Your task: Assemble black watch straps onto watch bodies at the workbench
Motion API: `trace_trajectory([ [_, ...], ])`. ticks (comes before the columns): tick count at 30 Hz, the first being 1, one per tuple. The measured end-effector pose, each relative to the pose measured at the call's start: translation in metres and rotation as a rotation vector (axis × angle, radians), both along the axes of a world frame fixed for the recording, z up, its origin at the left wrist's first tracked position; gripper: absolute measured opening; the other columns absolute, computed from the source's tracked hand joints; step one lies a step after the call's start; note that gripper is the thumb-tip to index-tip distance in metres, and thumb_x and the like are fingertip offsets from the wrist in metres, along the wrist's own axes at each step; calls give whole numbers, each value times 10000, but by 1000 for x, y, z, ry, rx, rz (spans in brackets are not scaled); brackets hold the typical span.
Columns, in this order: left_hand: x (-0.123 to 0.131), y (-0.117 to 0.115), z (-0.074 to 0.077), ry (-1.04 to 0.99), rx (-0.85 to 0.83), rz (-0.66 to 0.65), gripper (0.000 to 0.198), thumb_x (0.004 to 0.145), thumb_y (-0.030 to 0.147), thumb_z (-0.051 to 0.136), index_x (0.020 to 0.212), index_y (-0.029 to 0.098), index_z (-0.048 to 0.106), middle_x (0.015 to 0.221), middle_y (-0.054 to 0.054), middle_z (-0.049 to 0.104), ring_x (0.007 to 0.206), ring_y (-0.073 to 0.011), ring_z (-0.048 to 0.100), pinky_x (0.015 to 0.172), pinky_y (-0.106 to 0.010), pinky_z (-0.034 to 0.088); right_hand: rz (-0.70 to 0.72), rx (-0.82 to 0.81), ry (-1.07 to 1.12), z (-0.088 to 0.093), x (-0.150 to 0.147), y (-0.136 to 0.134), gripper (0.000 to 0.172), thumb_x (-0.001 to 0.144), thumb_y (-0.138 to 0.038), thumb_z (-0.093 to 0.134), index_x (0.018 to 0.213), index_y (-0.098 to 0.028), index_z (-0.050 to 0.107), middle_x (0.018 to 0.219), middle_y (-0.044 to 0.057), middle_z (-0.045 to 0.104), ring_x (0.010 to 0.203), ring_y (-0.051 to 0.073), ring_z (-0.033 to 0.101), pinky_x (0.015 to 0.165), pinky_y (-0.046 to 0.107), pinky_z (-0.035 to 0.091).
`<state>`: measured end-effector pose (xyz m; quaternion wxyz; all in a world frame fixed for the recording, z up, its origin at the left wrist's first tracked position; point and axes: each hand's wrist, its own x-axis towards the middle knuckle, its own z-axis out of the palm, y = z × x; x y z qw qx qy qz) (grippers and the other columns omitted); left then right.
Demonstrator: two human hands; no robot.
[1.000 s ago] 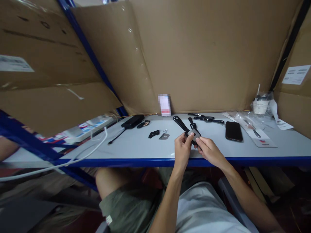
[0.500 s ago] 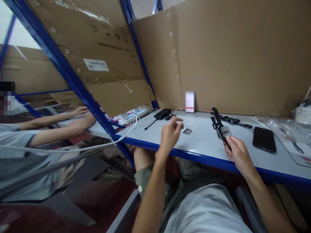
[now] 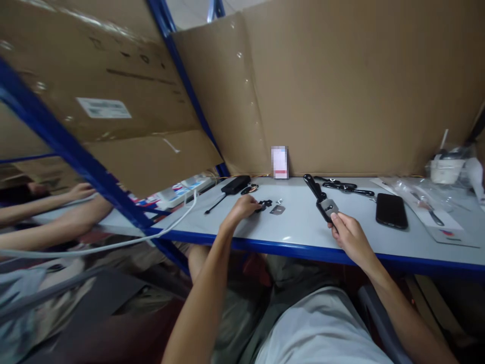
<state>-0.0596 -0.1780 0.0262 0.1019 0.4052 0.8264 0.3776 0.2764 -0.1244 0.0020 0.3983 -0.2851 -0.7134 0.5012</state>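
My right hand (image 3: 347, 231) grips a black-handled tool (image 3: 312, 187) with a grey metal plate (image 3: 329, 206) on it, held tilted above the table. The plate has a dark keyhole-like slot, and my thumb presses its lower edge. On the left, my left hand (image 3: 243, 208) is down at a cluster of small black parts (image 3: 267, 203), fingers drawn together; what lies between the fingertips is hidden. Just right of those parts are a flat grey metal plate (image 3: 278, 210) and some small shiny pieces (image 3: 279, 201).
Black-handled tools (image 3: 350, 189) lie behind my right hand, beside a dark phone (image 3: 391, 211). A lit phone (image 3: 280, 163) leans against the cardboard wall (image 3: 326, 91). Plastic packaging (image 3: 428, 194) lies right; a black box with cable (image 3: 235, 185) and power strip (image 3: 189, 191) left. A co-worker's arm (image 3: 76, 212) shows beyond.
My left hand has come down from above the table to the small black parts, its fingers closing. My right hand still holds the tool. The view has swung right.
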Motion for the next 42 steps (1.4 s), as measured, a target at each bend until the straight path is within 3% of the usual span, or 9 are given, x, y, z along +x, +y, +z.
trace_trajectory([
  [3,8,-12,-1,-94,68,-31,250,600,291,760,510,182,554,383,64,409,376,-80,335,415,-216,207,-3,12,2,2,-1,-2,525,901,-684,416,719,-206,534,529,-37,413,443,112,357,424,257,268],
  [7,39,-25,3,-290,245,-137,317,568,397,773,570,176,545,438,35,500,379,-90,426,386,-205,316,-17,34,6,4,-2,-4,508,917,-655,399,699,-212,518,529,-34,422,456,118,377,442,256,285],
  [12,121,-36,15,-550,509,-331,356,606,407,793,662,182,523,517,3,608,418,-121,544,380,-197,377,-19,48,-3,5,-2,-5,494,922,-636,392,687,-218,510,534,-31,435,472,126,405,469,259,309],
  [18,199,-27,11,-615,589,-442,326,715,411,746,663,177,524,552,-6,631,441,-114,566,391,-195,407,-46,120,-64,6,-2,-4,430,955,-526,366,692,-220,515,529,-26,444,502,143,436,515,266,324],
  [27,218,-3,-6,-504,691,-283,312,774,406,683,694,218,446,471,71,506,367,-99,493,348,-186,365,-20,206,-102,4,-3,-2,417,972,-476,385,649,-229,479,561,-3,498,582,157,490,577,263,338],
  [32,222,3,-15,-495,723,-141,315,777,351,684,886,242,410,514,130,476,341,-67,421,362,-167,323,45,146,-94,3,-3,-1,405,964,-466,386,678,-215,524,530,-23,455,533,138,446,519,250,312],
  [34,221,4,-17,-545,685,-166,304,796,391,671,926,236,444,507,125,474,330,-65,395,353,-171,290,88,97,-74,3,-3,0,402,956,-477,391,672,-215,502,513,-36,426,509,126,423,493,240,299],
  [38,220,6,-18,-662,584,-338,367,820,527,629,714,218,461,423,101,395,310,-57,329,336,-188,221,151,-1,-50,5,-3,-1,384,932,-491,414,673,-214,476,499,-56,394,458,103,373,453,226,279],
  [42,219,6,-20,-635,651,-293,424,811,545,649,651,217,435,416,99,355,331,-62,361,349,-186,242,179,-73,-26,9,-2,-4,359,912,-485,452,668,-222,444,500,-62,405,442,93,354,446,223,282],
])
